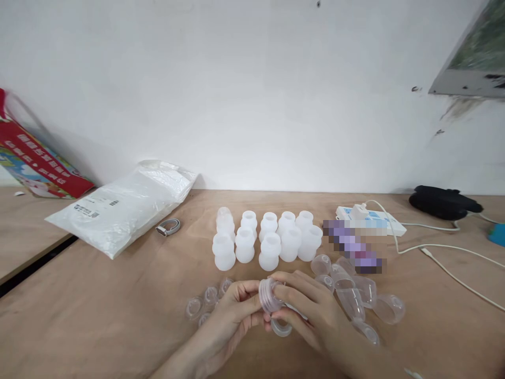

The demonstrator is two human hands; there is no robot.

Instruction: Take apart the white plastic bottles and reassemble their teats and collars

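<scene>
My left hand [240, 310] is closed, thumb and fingers gripping a ribbed translucent collar [270, 296]. From the other side my right hand [311, 305] is closed on the same collar, its fingertips at the open end. Just below, a clear ring [281, 327] shows beneath my right fingers; whether it is held or lies on the table I cannot tell. Beyond my hands, several milky white bottles [270, 252] stand in rows. Clear dome-shaped caps [351, 302] lie in a loose pile right of my right hand. Small clear nipple-like pieces [194, 308] lie left of my left hand.
A white plastic mailing bag [126, 205] and a coiled grey strap [169, 227] lie at the left. A red printed box [43, 158] stands farther left. At the right are a power strip [379, 221] with cables, a blurred purple item [351, 245] and a black case [444, 202].
</scene>
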